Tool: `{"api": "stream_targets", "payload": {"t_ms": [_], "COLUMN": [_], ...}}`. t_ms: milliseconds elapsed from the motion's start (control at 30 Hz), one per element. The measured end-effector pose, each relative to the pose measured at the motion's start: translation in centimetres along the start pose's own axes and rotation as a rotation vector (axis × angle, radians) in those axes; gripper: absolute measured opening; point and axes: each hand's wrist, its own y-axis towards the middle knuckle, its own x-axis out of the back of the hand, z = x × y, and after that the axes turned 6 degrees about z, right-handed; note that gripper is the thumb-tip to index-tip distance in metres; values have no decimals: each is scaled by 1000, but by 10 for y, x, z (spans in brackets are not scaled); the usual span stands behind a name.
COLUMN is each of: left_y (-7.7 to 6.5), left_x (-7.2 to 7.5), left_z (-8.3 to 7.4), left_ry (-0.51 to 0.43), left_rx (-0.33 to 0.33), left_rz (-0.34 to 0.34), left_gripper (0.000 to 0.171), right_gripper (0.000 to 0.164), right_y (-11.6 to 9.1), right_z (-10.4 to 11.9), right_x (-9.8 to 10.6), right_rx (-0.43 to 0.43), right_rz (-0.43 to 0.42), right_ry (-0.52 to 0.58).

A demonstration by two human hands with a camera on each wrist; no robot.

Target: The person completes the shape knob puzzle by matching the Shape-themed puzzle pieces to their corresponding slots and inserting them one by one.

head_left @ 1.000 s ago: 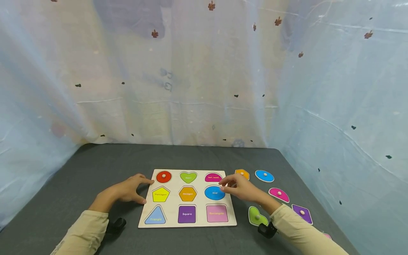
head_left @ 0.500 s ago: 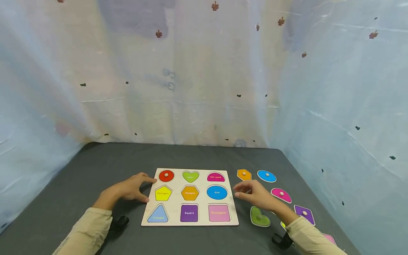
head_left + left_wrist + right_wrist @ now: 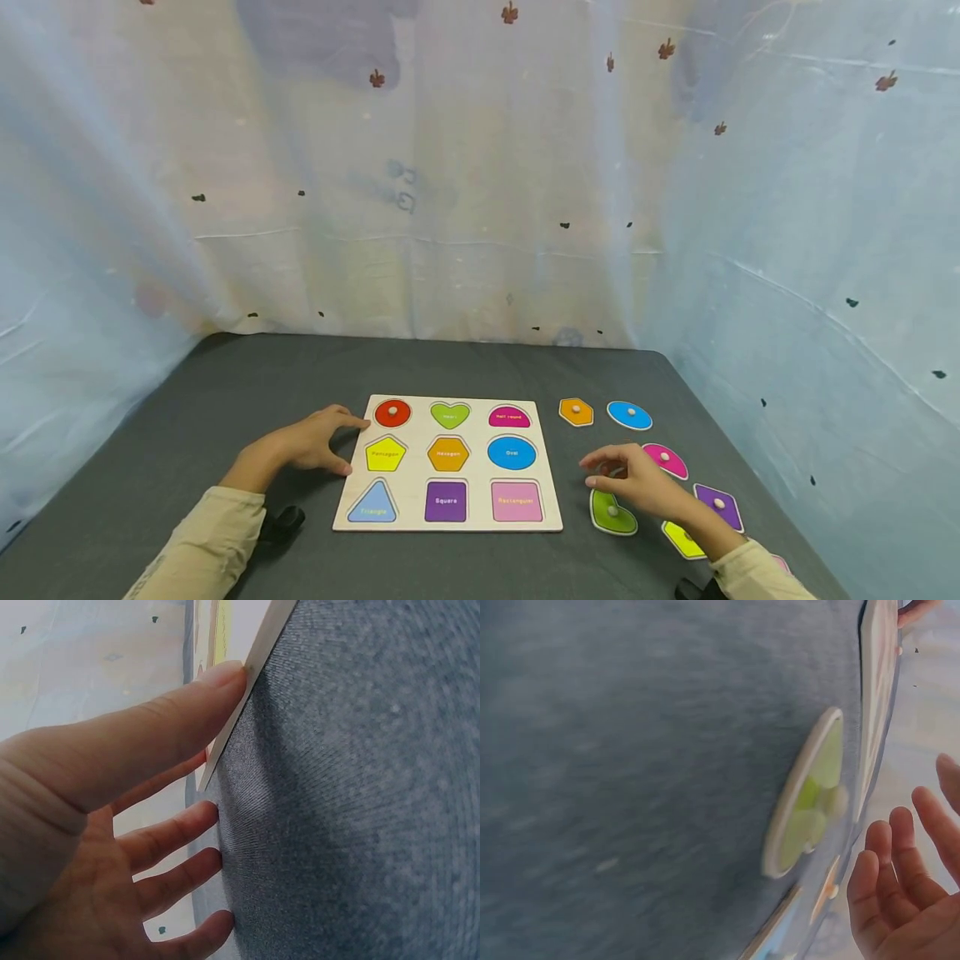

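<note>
A wooden shape puzzle board (image 3: 480, 525) lies on the table, its recesses printed with names and colours. A red round piece (image 3: 392, 413) with a knob sits in its upper left recess. My left hand (image 3: 303, 442) touches the board's left edge with thumb and index finger; in the left wrist view the thumb (image 3: 225, 679) rests at the edge and the other fingers spread apart. Holding nothing, my right hand (image 3: 637, 479) hovers just beyond the green heart piece (image 3: 612, 513), fingers loosely bent. The right wrist view shows the heart's knob (image 3: 832, 801) standing up.
Right of the board lie more knobbed pieces: an orange hexagon (image 3: 576, 412), blue oval (image 3: 629, 415), magenta half round (image 3: 666, 461), purple square (image 3: 718, 506) and yellow pentagon (image 3: 684, 540). A pink piece (image 3: 781, 563) is mostly hidden by the right sleeve. Plastic sheeting (image 3: 450, 275) surrounds the dark table.
My right hand has moved away from the board's right side, going right and nearer, to the heart piece. The left hand stays at the board's edge.
</note>
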Motion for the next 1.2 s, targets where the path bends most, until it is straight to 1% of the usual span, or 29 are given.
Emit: {"api": "stream_targets", "payload": {"t_ms": [200, 433, 567, 700, 867, 1200], "left_y": [0, -1, -2, -2, -3, -3], "left_x": [1, 1, 1, 1, 1, 2], "left_z": [0, -1, -2, -2, -2, -1], "left_ry": [-4, -3, -2, 3, 2, -14], "left_rx": [1, 2, -5, -1, 7, -29], "left_rz": [5, 8, 4, -1, -3, 6], "left_gripper": [79, 78, 78, 78, 78, 77], "right_gripper": [27, 29, 25, 19, 16, 11], "right_y": [-17, -30, -36, -41, -42, -37], "right_z": [-6, -11, -17, -22, -26, -29], "right_x": [-1, -1, 0, 0, -1, -4], "right_rx": [9, 32, 52, 94, 118, 119], "right_rz": [8, 20, 30, 44, 57, 51], "right_ry": [17, 34, 39, 60, 84, 86]}}
